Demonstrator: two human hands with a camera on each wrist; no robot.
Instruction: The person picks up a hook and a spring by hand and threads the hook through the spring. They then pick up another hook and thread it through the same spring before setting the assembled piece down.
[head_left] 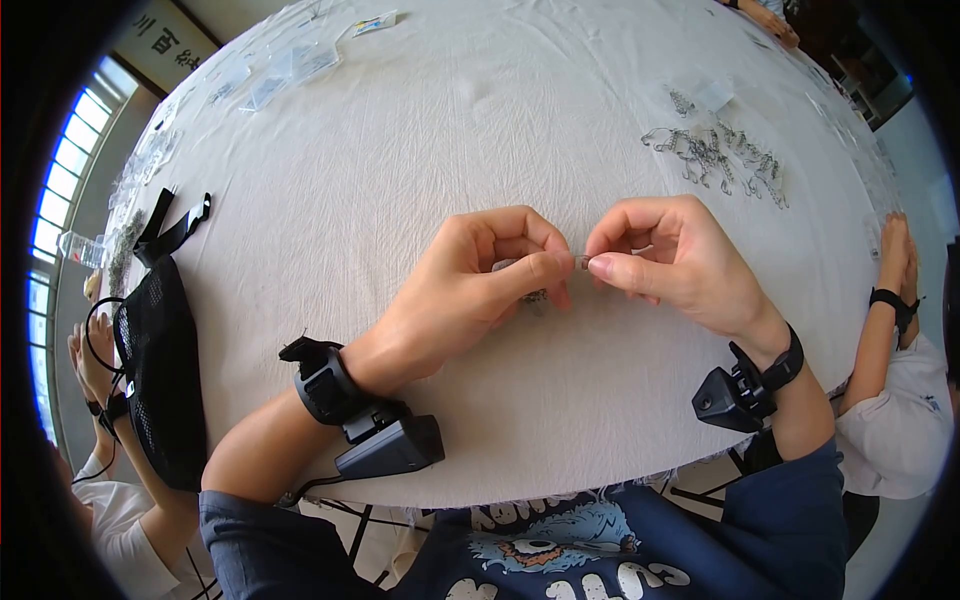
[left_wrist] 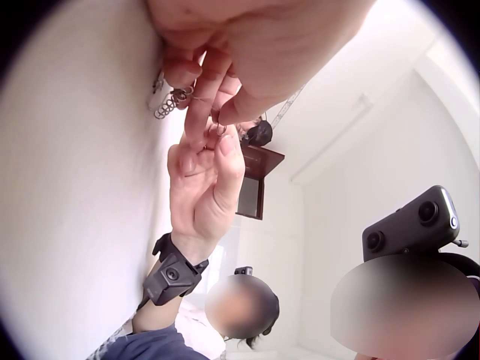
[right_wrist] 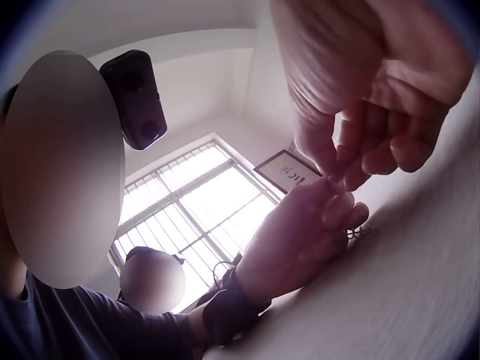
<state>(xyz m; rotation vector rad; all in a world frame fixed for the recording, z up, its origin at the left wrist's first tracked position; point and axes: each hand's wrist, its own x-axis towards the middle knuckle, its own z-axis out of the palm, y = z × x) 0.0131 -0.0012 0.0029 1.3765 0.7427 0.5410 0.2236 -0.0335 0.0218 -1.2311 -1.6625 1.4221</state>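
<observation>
Over the near middle of the table, my left hand (head_left: 490, 265) and right hand (head_left: 680, 260) meet almost fingertip to fingertip. Between thumb and forefinger each pinches a small metal ring (head_left: 582, 262), mostly covered by the fingertips. In the left wrist view, a short chain of thin metal rings (left_wrist: 166, 105) hangs beside the left hand's curled fingers. Part of this chain (head_left: 537, 296) shows below the left hand in the head view. The right hand's other fingers are bent, with nothing visible in them.
A loose pile of metal chains (head_left: 715, 150) lies at the right back, beside a clear plastic bag (head_left: 714, 95). Clear plastic packets (head_left: 292, 75) lie at the far left. A black mesh bag (head_left: 160, 370) hangs over the left edge. Other people sit on both sides.
</observation>
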